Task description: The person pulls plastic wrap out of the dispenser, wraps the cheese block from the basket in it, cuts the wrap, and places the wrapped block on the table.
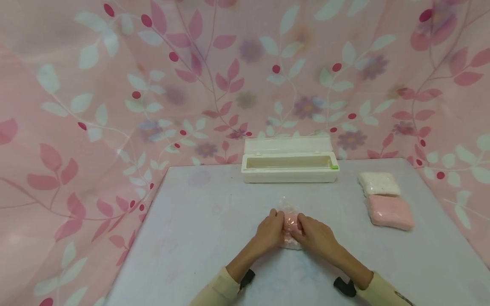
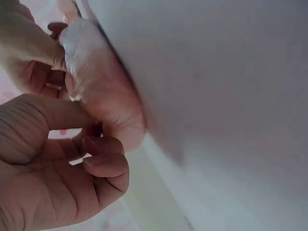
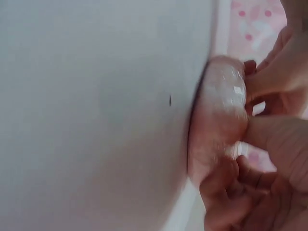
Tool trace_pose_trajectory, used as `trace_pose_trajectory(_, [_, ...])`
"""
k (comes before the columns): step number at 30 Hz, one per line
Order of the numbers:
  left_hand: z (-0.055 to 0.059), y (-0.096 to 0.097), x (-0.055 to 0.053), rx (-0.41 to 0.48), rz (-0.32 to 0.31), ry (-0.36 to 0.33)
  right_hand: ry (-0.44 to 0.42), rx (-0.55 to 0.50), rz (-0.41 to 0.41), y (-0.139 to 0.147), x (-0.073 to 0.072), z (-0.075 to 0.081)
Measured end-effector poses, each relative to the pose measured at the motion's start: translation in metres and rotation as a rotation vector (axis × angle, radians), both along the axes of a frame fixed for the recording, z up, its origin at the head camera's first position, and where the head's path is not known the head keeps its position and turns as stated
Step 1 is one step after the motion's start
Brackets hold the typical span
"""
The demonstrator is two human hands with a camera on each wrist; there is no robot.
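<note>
A small pink pack in clear plastic (image 1: 291, 222) lies on the table between both hands, with a whitish part at its near end. What is inside the plastic cannot be made out. From the left, my left hand (image 1: 269, 229) pinches the wrapping, thumb and curled fingers on it. My right hand (image 1: 317, 236) pinches it from the opposite side. In the left wrist view the pack (image 2: 108, 86) looks rounded and shiny, with the left hand (image 2: 62, 163) at its edge. The right wrist view shows the right hand (image 3: 264, 178) with fingertips against the plastic (image 3: 219, 106).
Behind the hands, a long white box (image 1: 289, 176) stands with its lid (image 1: 288, 145) raised and a green piece (image 1: 334, 167) at its right end. To the right lie a white wrapped pack (image 1: 380, 184) and a pink wrapped pack (image 1: 391, 212). Flowered pink cloth (image 1: 229, 85) hangs behind the table (image 1: 199, 204).
</note>
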State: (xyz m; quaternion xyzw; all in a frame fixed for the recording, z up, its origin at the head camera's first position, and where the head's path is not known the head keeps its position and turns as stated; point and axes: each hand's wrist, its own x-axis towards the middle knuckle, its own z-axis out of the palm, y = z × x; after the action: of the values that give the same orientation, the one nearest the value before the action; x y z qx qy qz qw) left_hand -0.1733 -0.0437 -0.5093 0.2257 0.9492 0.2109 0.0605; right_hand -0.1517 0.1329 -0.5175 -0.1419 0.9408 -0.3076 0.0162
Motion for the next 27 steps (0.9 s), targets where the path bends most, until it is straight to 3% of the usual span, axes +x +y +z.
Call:
trace_pose_trajectory(5, [0.016, 0.004, 0.011, 0.002, -0.034, -0.013, -0.123, -0.140, 0.086, 0.017, -0.003, 0.007])
trace_pose_trajectory(10, [0.027, 0.015, 0.026, 0.017, -0.005, 0.030, -0.146, -0.206, 0.113, 0.044, -0.007, 0.027])
trace_pose_trajectory(13, [0.026, 0.025, 0.031, -0.061, 0.004, 0.106, -0.102, -0.197, 0.085, 0.058, -0.010, 0.035])
trace_pose_trajectory(20, [0.016, 0.039, 0.039, -0.278, 0.013, 0.134, -0.078, -0.185, 0.082, 0.074, -0.013, 0.038])
trace_pose_trajectory(23, [0.018, 0.040, 0.039, -0.371, 0.014, 0.196, -0.091, -0.183, 0.080, 0.076, -0.013, 0.036])
trace_pose_trajectory(27, [0.019, 0.037, 0.036, -0.454, -0.031, 0.294, -0.090, -0.187, 0.077, 0.077, -0.014, 0.032])
